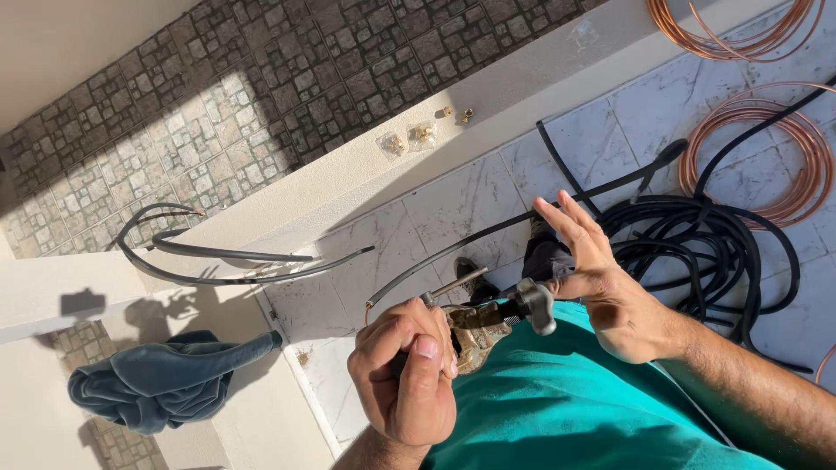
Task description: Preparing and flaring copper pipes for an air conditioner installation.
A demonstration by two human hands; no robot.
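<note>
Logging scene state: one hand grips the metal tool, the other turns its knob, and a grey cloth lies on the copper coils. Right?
Not quite. In the head view the grey cloth lies on the white ledge, far from the copper coils. The hands are as stated: one hand grips the metal tool, the other at its knob.

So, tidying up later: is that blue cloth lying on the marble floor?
No, the blue cloth rests on the white ledge, apart from the marble floor.

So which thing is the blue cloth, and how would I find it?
Start at the pale ledge that runs slantwise across the picture beside the dark mosaic tiles. Follow it down to the lower left corner, below the black hoses curling over the ledge. There lies the blue-grey cloth, crumpled: the only soft, bunched thing, unlike the thin hoses and shiny copper coils.
</note>
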